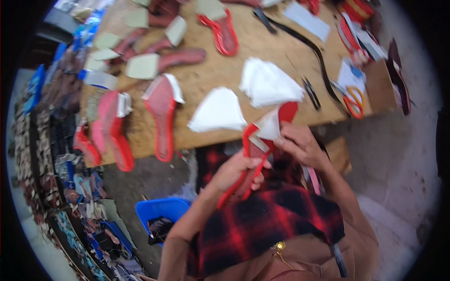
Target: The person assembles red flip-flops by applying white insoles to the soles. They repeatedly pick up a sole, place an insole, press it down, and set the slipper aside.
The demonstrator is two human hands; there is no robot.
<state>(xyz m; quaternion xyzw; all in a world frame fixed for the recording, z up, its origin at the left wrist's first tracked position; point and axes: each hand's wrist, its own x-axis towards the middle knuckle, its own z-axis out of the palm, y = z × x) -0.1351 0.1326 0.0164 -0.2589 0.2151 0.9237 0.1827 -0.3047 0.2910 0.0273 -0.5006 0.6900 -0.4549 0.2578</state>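
Red shoe (pixel 253 151) gripped in left fingers (pixel 257 181), right fingers (pixel 289 146) pinching white lining (pixel 269 127); any print blurred.

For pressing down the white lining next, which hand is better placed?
Probably the right hand: it is at the edge of the white lining, while the left hand grips the red shoe lower down.
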